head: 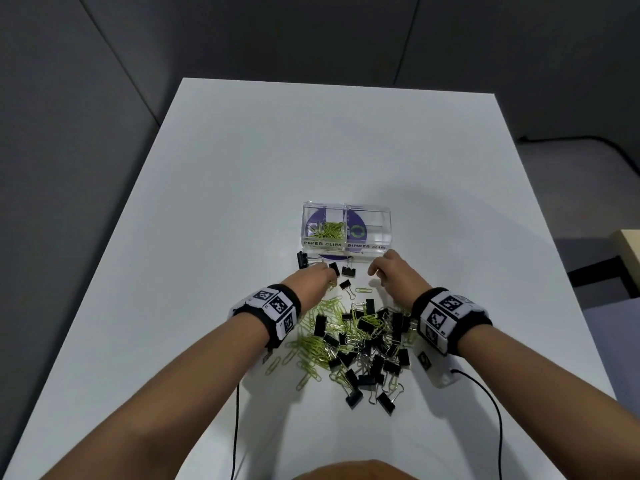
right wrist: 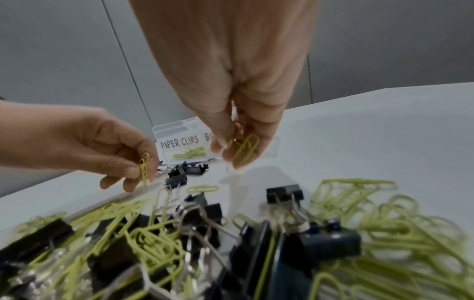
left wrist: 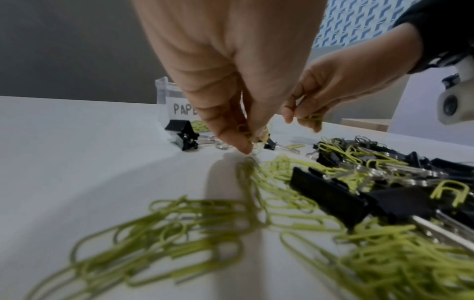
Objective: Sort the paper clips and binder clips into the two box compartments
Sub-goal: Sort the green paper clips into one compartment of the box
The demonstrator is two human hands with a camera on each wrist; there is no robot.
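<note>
My left hand (head: 313,277) hangs just above the white surface (head: 242,168), its thumb and fingers pinched on a few green paper clips (right wrist: 143,166) that dangle below the fingertips (left wrist: 238,142). My right hand (head: 393,273) is off to the right of it, also lifted, its curled fingers gathered round a small bunch of green paper clips (right wrist: 242,150) against the thumb. Ahead of both hands stands the clear box (head: 347,230), its front wall lettered PAPER CLIPS on the left and BINDER CLIPS on the right. The left compartment (head: 323,230) holds a loose heap of green paper clips; in the right compartment (head: 369,230) I can make out no clips, only the printed disc under the box. A few black binder clips (head: 341,271) lie apart from the rest on the surface just in front of the box, between it and my left hand, and a single green paper clip (head: 363,291) lies flat between my two hands. Closer to me, between my wrists, sits the mixed pile (head: 356,344): green paper clips spread mostly on the left side, black binder clips with silver wire handles tangled among them toward the right. Both wrists wear black bands (head: 273,315) with square black-and-white markers, and thin black cables (head: 236,427) trail back along the surface toward me.
</note>
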